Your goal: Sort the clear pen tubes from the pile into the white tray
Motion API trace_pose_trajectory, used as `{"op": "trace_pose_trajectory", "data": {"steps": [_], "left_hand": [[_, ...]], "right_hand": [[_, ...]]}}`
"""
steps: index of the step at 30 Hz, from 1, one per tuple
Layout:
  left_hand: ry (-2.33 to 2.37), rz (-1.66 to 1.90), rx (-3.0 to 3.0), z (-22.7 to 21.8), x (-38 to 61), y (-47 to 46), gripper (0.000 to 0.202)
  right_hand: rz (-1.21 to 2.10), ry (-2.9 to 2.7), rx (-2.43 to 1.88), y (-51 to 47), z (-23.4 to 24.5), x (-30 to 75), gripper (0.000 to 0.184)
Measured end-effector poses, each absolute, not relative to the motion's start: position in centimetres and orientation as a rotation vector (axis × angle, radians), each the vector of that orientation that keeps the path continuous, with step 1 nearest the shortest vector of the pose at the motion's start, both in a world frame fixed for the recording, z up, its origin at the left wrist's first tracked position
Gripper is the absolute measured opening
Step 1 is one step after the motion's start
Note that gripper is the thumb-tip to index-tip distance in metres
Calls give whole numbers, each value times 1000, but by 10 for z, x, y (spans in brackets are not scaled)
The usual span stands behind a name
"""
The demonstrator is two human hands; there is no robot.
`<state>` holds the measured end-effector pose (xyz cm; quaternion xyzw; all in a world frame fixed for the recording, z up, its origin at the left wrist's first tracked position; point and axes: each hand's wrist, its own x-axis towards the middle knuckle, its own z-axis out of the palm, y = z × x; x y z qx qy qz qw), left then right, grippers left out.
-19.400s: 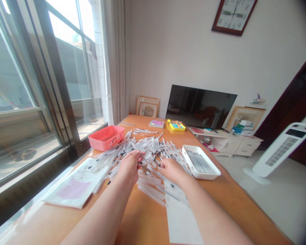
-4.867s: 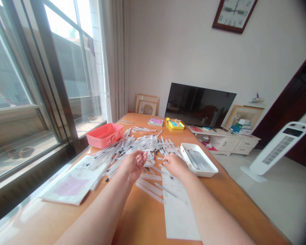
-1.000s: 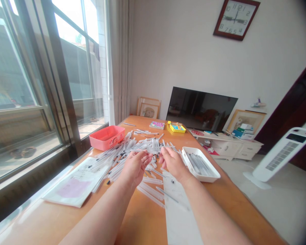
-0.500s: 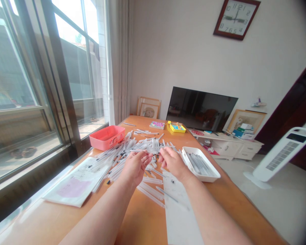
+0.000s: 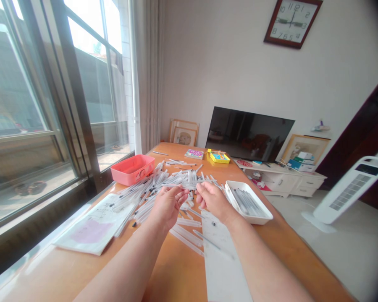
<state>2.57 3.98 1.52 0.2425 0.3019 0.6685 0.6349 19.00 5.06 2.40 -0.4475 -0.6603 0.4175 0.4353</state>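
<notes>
The left hand [image 5: 168, 205] and right hand [image 5: 212, 200] are held loosely curled above a heap of clear plastic pen tubes [image 5: 173, 181] on an orange wooden table [image 5: 176, 268]; whether anything is grasped cannot be told. Loose tubes could be rolled off if brushed by a wrist.

- At my 1 o'clock, a round-cornered wall clock [image 5: 292, 24]
- At my 12 o'clock, a dark flat-screen TV [image 5: 249, 134]
- At my 2 o'clock, a white tower fan [image 5: 349, 191]
- At my 11 o'clock, a tall window [image 5: 88, 75]
</notes>
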Motion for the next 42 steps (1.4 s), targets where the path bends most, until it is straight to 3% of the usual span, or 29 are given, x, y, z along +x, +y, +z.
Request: {"op": "trace_pose_trajectory", "data": {"steps": [5,14,20,27,33,38,42], "left_hand": [[686,1535,561,15,26,41,26],[663,1520,669,14,27,42,25],[705,1484,611,13,24,43,21],[810,1332,766,15,20,41,20],[1046,1314,897,16,19,37,51],[944,1310,948,20,19,36,24],[826,1300,885,21,19,36,25]], "right_hand": [[1036,-1653,-1069,48,24,189,37],[1556,-1247,-998,51,22,189,36],[1569,-1363,-1048,48,27,189,37],[1177,-1549,-1220,53,35,209,29],[722,-1580,-1462,69,26,238,10],[382,-1857,-1768,76,8,252,10],[253,-2085,-1871,76,-5,248,16]]}}
